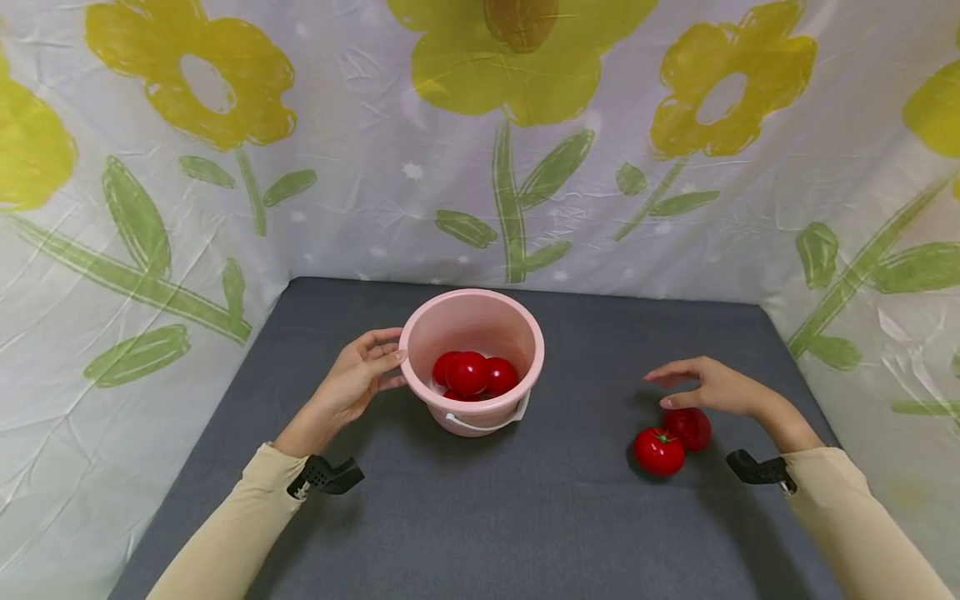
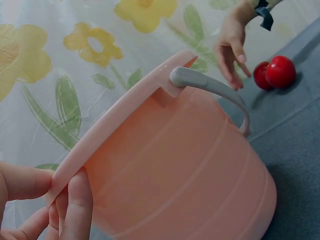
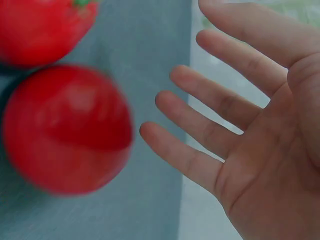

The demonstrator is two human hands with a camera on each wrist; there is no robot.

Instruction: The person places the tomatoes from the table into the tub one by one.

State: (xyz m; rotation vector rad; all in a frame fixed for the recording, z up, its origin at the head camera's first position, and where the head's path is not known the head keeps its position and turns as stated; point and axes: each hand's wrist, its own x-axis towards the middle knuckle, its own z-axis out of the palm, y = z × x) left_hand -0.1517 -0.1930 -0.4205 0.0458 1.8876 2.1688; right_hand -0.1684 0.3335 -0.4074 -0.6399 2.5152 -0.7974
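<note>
A pink bucket (image 1: 472,308) with a white handle (image 1: 487,424) stands upright on the dark table. Inside it lie several red tomatoes (image 1: 467,372). My left hand (image 1: 354,379) pinches the bucket's left rim; in the left wrist view its thumb (image 2: 27,182) is on one side of the rim and fingers are on the other. Two more tomatoes rest on the table at the right, touching: one with a green stem top (image 1: 658,452), the other (image 1: 687,428) just behind it. My right hand (image 1: 708,387) hovers over this pair with fingers spread, holding nothing.
A dark grey cloth (image 1: 480,533) covers the table. A pale curtain (image 1: 360,200) printed with yellow flowers closes off the back and both sides. Black straps with small devices (image 1: 327,476) sit on both wrists.
</note>
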